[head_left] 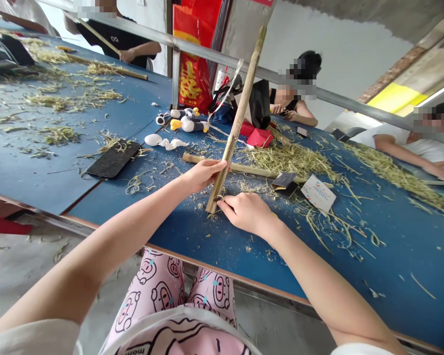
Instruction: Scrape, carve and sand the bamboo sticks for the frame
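A long bamboo pole (235,123) stands tilted on the blue work table (33,167), its lower end resting among shavings. My left hand (203,176) grips it around the lower middle. My right hand (244,212) is low on the pole, with its fingers pinching a small dark metal tool (218,198) against the bamboo. The tool's shape is mostly hidden by my fingers. A second bamboo stalk (240,167) lies behind the pole, next to a heap of pale bamboo shavings (292,160).
A black phone (113,159), a white card (318,194), a plush duck (188,122) and a red box (259,138) lie on the table among scattered shavings. A metal rail (222,60) crosses above it. Several co-workers sit or stand beyond and to the right.
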{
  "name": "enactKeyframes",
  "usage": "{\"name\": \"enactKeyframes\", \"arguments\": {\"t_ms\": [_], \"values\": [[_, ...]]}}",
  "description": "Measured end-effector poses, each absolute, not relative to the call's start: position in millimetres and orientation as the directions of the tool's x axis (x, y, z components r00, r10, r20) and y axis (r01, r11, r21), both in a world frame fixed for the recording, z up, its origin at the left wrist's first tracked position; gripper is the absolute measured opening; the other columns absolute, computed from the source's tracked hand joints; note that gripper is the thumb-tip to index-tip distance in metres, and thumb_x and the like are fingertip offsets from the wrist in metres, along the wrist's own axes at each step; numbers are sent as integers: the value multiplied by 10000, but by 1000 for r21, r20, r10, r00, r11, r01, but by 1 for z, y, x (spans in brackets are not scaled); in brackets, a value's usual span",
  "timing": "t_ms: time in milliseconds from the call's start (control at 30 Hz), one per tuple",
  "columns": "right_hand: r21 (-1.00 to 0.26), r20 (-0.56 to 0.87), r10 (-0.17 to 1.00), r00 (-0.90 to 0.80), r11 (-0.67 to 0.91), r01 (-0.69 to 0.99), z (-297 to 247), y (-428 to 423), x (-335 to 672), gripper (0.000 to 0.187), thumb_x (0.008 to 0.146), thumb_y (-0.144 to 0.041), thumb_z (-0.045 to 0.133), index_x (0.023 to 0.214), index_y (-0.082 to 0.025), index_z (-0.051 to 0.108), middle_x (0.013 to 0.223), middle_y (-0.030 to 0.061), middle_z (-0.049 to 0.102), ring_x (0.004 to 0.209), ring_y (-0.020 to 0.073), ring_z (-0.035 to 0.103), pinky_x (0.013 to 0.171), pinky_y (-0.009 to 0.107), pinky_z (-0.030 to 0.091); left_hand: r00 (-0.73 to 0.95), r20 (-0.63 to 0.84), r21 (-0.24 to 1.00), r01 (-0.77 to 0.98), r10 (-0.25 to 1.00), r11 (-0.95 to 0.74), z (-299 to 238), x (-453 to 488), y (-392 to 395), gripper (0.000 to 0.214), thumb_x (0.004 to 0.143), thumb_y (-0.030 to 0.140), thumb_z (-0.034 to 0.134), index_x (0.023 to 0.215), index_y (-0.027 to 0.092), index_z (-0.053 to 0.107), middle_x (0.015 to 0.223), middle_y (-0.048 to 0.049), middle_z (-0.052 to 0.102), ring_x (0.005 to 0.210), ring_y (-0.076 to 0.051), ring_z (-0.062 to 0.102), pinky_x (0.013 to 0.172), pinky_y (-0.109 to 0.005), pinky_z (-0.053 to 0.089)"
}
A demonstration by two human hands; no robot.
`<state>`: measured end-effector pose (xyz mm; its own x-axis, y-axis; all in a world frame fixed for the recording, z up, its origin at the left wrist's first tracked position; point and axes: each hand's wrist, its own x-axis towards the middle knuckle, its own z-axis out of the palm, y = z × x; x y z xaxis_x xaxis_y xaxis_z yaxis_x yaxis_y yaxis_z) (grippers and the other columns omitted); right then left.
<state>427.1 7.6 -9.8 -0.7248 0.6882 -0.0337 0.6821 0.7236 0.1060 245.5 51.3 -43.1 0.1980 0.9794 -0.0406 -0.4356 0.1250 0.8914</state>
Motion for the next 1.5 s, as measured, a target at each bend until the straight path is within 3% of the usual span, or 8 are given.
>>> {"name": "enactKeyframes", "arguments": {"t_ms": [233,500,667,933,1100,1300,1400,1500], "values": [[48,-148,682,-716,729,683,-1,6,424,533,1018,-450,285,860,-215,737,813,69,748,723,218,701,611,281,405,205,-25,897,-427,978,112,-43,245,51,397,729,452,799,903,103,725,875,-67,669,760,-114,545,692,-237,420],[-26,-242,528,-814,835,549,-3,3,426,483,1000,-470,358,811,-230,731,770,42,746,679,195,683,584,270,351,203,-31,901,-419,979,115,-46,244,54,381,748,443,789,909,103,726,843,-57,663,726,-102,558,675,-228,427],[-57,-92,681,-726,725,687,-5,13,431,511,1019,-465,307,859,-228,730,770,52,739,707,197,677,584,271,334,191,-32,905,-410,981,109,-45,244,53,405,737,465,794,912,106,726,850,-61,667,728,-104,565,671,-235,438],[-35,-123,710,-693,695,718,-8,8,427,516,1018,-471,292,899,-232,734,811,66,740,720,211,677,618,279,368,179,-36,898,-425,983,110,-45,245,52,368,751,446,788,887,109,733,826,-54,664,703,-90,555,638,-212,434],[-148,-212,653,-727,714,685,-5,12,424,527,1015,-467,309,815,-225,731,753,44,728,642,173,645,560,267,327,181,-41,889,-442,983,118,-44,245,51,369,735,438,803,878,105,736,818,-53,660,700,-89,546,629,-207,427],[-106,-229,522,-822,826,554,-5,10,423,471,993,-470,382,794,-228,734,745,38,732,633,174,633,574,274,303,185,-44,891,-437,982,123,-45,245,52,397,702,455,821,869,103,745,803,-46,651,686,-87,533,624,-213,420],[-178,-181,586,-790,771,612,-5,14,427,495,1011,-474,343,810,-225,720,749,33,727,646,163,631,565,266,297,187,-39,889,-442,982,119,-45,245,53,402,691,457,828,872,107,749,817,-51,659,715,-96,546,648,-216,427],[-142,-107,685,-720,707,693,-7,15,427,495,1021,-459,313,858,-219,714,750,44,722,682,181,652,569,269,302,180,-32,892,-439,983,109,-46,245,53,394,698,458,822,859,106,750,806,-55,661,720,-101,547,656,-220,425]]}}
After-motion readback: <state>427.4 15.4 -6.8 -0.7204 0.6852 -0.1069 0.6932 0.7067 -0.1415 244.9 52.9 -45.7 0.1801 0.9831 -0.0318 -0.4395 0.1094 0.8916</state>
